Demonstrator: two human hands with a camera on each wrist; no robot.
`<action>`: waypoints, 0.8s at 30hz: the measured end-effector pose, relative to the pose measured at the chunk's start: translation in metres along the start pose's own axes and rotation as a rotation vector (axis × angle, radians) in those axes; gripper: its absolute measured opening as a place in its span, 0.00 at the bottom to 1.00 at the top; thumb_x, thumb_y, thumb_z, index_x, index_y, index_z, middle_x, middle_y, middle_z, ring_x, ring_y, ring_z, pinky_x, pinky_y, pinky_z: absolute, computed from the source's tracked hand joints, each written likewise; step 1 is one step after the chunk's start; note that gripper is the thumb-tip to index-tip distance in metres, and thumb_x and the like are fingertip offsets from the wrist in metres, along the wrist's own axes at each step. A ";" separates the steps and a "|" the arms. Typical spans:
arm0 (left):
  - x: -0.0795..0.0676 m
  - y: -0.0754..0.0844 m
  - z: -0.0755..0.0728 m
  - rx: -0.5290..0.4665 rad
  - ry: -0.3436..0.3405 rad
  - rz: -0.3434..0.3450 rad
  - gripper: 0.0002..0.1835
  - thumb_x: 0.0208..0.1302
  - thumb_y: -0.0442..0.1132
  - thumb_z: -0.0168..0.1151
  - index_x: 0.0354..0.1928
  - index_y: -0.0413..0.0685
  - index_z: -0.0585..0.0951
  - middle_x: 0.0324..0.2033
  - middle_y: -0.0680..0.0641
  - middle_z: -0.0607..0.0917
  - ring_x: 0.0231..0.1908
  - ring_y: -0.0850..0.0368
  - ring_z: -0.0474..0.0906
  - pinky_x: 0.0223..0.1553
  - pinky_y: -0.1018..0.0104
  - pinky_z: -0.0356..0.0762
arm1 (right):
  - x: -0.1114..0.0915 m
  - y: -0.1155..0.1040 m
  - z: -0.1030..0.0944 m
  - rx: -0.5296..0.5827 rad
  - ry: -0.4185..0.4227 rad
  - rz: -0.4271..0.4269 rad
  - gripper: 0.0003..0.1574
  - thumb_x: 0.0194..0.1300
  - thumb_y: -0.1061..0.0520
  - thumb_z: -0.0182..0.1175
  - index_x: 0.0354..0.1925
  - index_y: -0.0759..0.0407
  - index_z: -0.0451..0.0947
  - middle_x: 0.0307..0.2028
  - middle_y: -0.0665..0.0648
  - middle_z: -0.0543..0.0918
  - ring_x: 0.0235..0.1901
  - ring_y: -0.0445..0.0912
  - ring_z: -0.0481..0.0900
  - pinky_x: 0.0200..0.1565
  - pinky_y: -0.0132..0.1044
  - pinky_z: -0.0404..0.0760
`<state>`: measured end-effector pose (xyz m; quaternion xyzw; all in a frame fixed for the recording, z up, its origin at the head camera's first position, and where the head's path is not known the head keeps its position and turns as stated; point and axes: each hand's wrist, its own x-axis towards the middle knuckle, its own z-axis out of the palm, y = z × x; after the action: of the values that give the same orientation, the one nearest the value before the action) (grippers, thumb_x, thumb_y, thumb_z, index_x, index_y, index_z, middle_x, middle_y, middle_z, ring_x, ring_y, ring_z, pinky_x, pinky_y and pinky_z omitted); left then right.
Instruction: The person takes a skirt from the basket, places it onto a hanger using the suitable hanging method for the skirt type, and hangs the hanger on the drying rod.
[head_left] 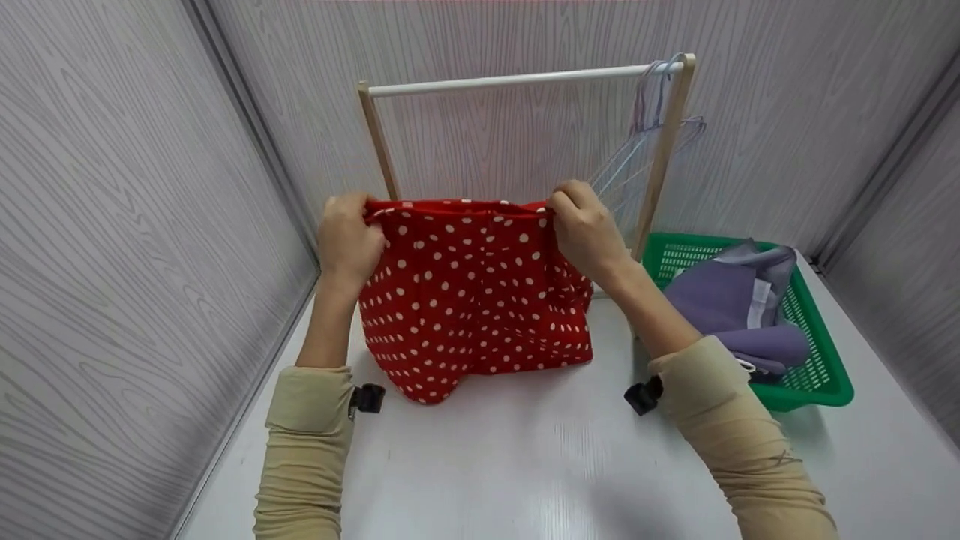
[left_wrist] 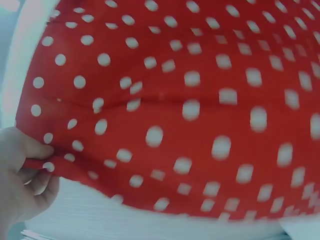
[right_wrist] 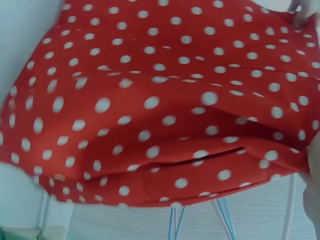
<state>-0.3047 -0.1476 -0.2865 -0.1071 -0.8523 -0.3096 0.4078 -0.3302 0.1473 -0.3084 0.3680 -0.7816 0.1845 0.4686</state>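
Overlapping rack [head_left: 525, 79]: red dotted garment [head_left: 469, 296]

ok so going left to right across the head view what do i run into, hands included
Left hand → red cloth with white dots → right hand → green basket
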 end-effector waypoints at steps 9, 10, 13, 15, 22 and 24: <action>-0.021 -0.011 0.015 -0.018 -0.082 0.003 0.06 0.48 0.24 0.56 0.30 0.32 0.80 0.27 0.36 0.81 0.30 0.41 0.74 0.34 0.50 0.70 | -0.008 0.005 -0.003 0.044 -0.144 0.129 0.05 0.58 0.73 0.54 0.32 0.66 0.73 0.33 0.62 0.74 0.31 0.53 0.71 0.36 0.40 0.76; -0.023 -0.010 0.014 -0.027 -0.106 0.006 0.06 0.48 0.25 0.57 0.30 0.32 0.80 0.27 0.37 0.81 0.30 0.42 0.74 0.34 0.51 0.69 | -0.009 0.006 -0.005 0.051 -0.150 0.139 0.05 0.57 0.73 0.55 0.32 0.66 0.72 0.33 0.62 0.74 0.31 0.52 0.71 0.36 0.40 0.76; -0.028 -0.010 0.009 -0.107 -0.221 -0.031 0.06 0.49 0.26 0.58 0.31 0.33 0.81 0.28 0.38 0.81 0.30 0.44 0.73 0.33 0.52 0.69 | -0.012 0.008 -0.010 0.079 -0.187 0.143 0.07 0.55 0.73 0.56 0.31 0.65 0.71 0.31 0.62 0.73 0.30 0.52 0.69 0.34 0.40 0.75; -0.031 -0.013 0.008 -0.201 -0.310 -0.107 0.06 0.50 0.27 0.59 0.32 0.34 0.80 0.31 0.39 0.82 0.33 0.46 0.74 0.37 0.52 0.69 | -0.013 0.009 -0.015 0.093 -0.235 0.144 0.07 0.54 0.73 0.57 0.30 0.64 0.71 0.30 0.61 0.73 0.29 0.51 0.68 0.33 0.41 0.74; -0.046 -0.029 0.014 -0.519 -0.591 -0.237 0.07 0.57 0.27 0.57 0.38 0.37 0.73 0.38 0.40 0.81 0.39 0.49 0.75 0.42 0.54 0.73 | -0.010 0.004 -0.035 -0.091 -0.505 0.168 0.06 0.54 0.69 0.57 0.31 0.61 0.77 0.31 0.59 0.79 0.30 0.52 0.68 0.35 0.44 0.70; -0.050 -0.030 0.016 -0.556 -0.674 -0.212 0.07 0.57 0.27 0.57 0.38 0.37 0.73 0.37 0.40 0.81 0.35 0.50 0.74 0.37 0.59 0.74 | -0.011 0.001 -0.039 -0.152 -0.583 0.185 0.08 0.57 0.67 0.56 0.34 0.60 0.80 0.33 0.59 0.80 0.32 0.53 0.71 0.36 0.44 0.72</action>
<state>-0.2956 -0.1576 -0.3454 -0.2192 -0.8283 -0.5147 0.0293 -0.3045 0.1777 -0.2984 0.2965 -0.9248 0.0540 0.2320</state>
